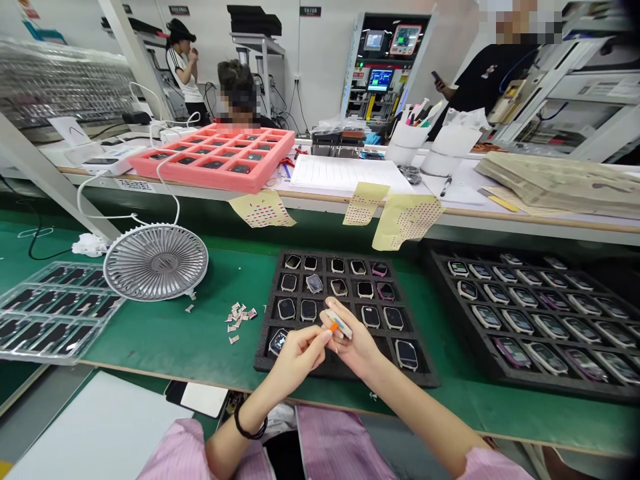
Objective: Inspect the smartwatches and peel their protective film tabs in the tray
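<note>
Holding white strip (340,324), axis diag. UL–LR

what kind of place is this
Probably a smartwatch assembly workshop: a black foam tray holds rows of smartwatch bodies, a pink foam tray sits on the bench behind, and a white equipment cabinet shows lit screens.

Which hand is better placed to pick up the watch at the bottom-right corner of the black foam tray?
Probably the right hand: it is closer to that smartwatch in the black foam tray, while the left hand is farther off. Both are on the white-and-orange piece, so one must let go.
</note>
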Demonstrator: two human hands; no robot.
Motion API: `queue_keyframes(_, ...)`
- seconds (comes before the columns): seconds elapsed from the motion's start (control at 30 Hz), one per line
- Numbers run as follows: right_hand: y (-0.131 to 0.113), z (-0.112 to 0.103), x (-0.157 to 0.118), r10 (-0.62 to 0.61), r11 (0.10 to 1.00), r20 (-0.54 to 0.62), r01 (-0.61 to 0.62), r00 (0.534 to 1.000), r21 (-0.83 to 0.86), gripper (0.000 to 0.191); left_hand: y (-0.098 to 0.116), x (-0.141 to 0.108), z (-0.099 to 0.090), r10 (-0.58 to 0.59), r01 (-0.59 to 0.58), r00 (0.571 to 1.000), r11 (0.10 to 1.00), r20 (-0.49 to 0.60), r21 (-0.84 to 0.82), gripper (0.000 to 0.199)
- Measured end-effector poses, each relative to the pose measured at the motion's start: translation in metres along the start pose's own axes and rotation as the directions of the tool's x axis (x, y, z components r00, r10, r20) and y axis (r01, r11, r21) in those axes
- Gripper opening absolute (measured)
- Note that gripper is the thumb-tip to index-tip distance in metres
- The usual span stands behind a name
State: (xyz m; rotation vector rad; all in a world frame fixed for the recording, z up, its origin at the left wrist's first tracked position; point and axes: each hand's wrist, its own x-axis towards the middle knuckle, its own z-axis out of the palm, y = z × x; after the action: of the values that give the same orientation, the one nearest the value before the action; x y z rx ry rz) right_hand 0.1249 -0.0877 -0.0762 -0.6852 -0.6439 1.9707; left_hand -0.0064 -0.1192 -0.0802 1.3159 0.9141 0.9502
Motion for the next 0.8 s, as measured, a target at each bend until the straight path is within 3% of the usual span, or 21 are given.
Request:
queue_keyframes(0.2, 0.007, 0.003, -0.004, -0.19, 0.937, -0.057, 0.164, 0.98, -0.308, 0.029, -0.003, 0.008, 0.006, 0.009, -0.003, 0.991, 0.999, -0.136, 0.043, 0.042)
queue_keyframes(0.3, 0.003, -0.012, 0.003, -0.3, 0.874, -0.057, 0.251, 0.952, -0.416, 0.027, -0.009, 0.007, -0.003, 0.028, -0.014, 0.984, 0.997, -0.177, 0.08, 0.042)
queue_keyframes(0.37, -0.007, -0.031, 0.011, -0.376, 0.797, -0.089, 0.273, 0.922, -0.539, 0.025, -0.015, 0.004, -0.018, 0.026, -0.004, 0.97, 0.996, -0.24, 0.09, 0.042)
queue_keyframes(0.43, -0.019, -0.053, 0.02, -0.4, 0.653, -0.099, 0.207, 0.911, -0.728, 0.02, -0.02, 0.002, -0.039, 0.012, 0.03, 0.953, 0.991, -0.303, 0.132, 0.042)
queue_keyframes(0.5, -0.028, -0.07, 0.026, -0.398, 0.423, -0.092, 0.093, 0.913, -0.901, 0.014, -0.024, 0.001, -0.059, 0.023, 0.059, 0.941, 0.971, -0.337, 0.233, 0.042)
queue_keyframes(0.6, -0.03, -0.079, 0.028, -0.305, 0.106, -0.039, -0.007, 0.952, -0.994, 0.014, -0.027, 0.0, -0.078, 0.043, 0.113, 0.927, 0.915, -0.373, 0.386, 0.042)
queue_keyframes(0.7, -0.027, -0.074, 0.021, -0.223, -0.075, 0.04, 0.024, 0.974, -0.997, 0.019, -0.027, -0.003, -0.086, 0.079, 0.167, 0.904, 0.84, -0.421, 0.516, 0.042)
queue_keyframes(0.8, -0.03, -0.074, 0.009, -0.33, -0.236, 0.051, -0.03, 0.943, -0.971, 0.024, -0.026, -0.01, -0.094, 0.107, 0.227, 0.878, 0.765, -0.467, 0.603, 0.042)
